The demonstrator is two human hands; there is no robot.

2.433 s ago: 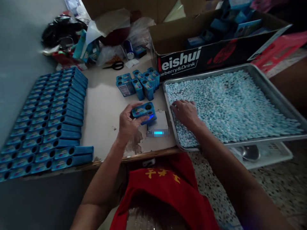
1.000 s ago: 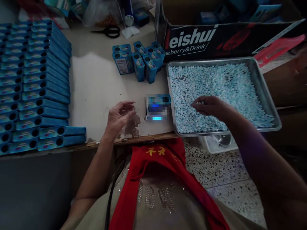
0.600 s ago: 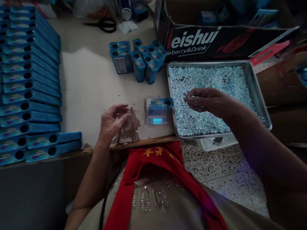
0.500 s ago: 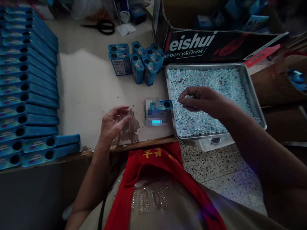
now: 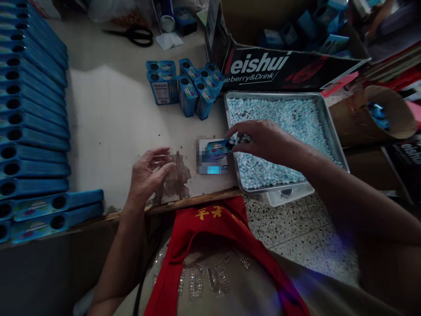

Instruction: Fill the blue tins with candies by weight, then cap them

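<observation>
My right hand [image 5: 268,141] is curled around several small pale candies [image 5: 244,138], some of which show between thumb and fingers. It is at the right end of a blue candy box [image 5: 217,148], by the box's dark round hole. That box sits on a small device with a lit blue display [image 5: 214,170], partly pixelated. Below and beyond the hand lies a metal tray [image 5: 342,151] full of pale blue and white candies [image 5: 272,171]. My left hand [image 5: 149,171] rests near the table's front edge, fingers apart and holding nothing, left of the device.
Stacked blue boxes [image 5: 36,149] line the left side. Several more boxes [image 5: 187,94] stand behind the device. A black cardboard carton [image 5: 283,70] holds blue boxes at the back. Black scissors [image 5: 140,36], a can [image 5: 166,19] and white paper [image 5: 169,40] lie farther back.
My right hand has moved left from above the tray to the blue box's hole, carrying candies. My left hand keeps nearly the same pose. The view has shifted slightly.
</observation>
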